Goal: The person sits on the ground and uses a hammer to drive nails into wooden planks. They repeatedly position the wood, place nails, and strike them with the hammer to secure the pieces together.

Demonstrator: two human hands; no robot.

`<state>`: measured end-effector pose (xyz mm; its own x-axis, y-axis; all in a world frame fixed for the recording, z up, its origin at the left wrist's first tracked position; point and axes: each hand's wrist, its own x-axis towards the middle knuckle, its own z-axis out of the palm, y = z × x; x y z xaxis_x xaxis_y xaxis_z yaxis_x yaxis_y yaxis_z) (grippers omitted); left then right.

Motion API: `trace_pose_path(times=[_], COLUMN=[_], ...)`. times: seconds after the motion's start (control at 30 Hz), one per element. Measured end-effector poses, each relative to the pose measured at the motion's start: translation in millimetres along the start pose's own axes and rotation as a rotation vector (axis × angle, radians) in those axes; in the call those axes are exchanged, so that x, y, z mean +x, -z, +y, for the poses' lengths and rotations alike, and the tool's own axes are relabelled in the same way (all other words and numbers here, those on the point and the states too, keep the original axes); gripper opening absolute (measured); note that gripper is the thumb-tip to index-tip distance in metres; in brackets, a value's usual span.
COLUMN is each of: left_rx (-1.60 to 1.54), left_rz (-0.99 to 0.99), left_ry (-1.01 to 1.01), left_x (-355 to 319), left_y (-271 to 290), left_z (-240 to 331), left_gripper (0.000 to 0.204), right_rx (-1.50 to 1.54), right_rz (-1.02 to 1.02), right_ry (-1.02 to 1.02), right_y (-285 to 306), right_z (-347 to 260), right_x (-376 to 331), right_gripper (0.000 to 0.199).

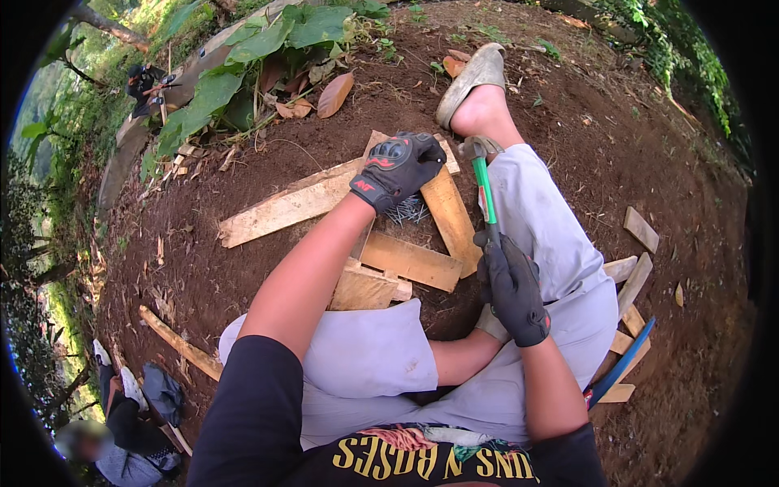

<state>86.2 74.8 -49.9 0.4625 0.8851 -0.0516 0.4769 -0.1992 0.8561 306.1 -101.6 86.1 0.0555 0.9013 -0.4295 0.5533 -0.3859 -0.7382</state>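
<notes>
green-handled hammer [484,187], black gloves [396,169], pale planks [284,209]

Wooden planks [286,209] and nails [408,213] lie on bare soil [584,122].

The hammer's handle [485,193] is covered at its lower end by the gloved right hand [513,294]. What lies under the left hand [398,166] is hidden — whether a nail is pinched cannot be told. The nails [408,213] are too small to be counted, and the blue tool [623,362] is partly concealed behind the leg.
</notes>
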Motion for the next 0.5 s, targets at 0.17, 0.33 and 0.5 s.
trace_pose_path(times=[0.17,0.33,0.5], left_rx=[0.075,0.003,0.005], left_rz=[0.015,0.033,0.044], left_ry=[0.005,0.007,0.017], left_x=[2.0,1.2,2.3], left_y=[2.4,3.7,-2.9], left_z=[17.2,11.7,2.5], left_gripper=[0.025,0.025,0.024], right_rx=[-0.101,-0.087,-0.112], right_rz=[0.031,0.035,0.013], right_ry=[0.153,0.195,0.171], right_y=[-9.9,-18.4,-12.0], right_z=[8.3,29.4,8.8], right_x=[6.3,5.2,7.0], right_gripper=[0.03,0.029,0.033])
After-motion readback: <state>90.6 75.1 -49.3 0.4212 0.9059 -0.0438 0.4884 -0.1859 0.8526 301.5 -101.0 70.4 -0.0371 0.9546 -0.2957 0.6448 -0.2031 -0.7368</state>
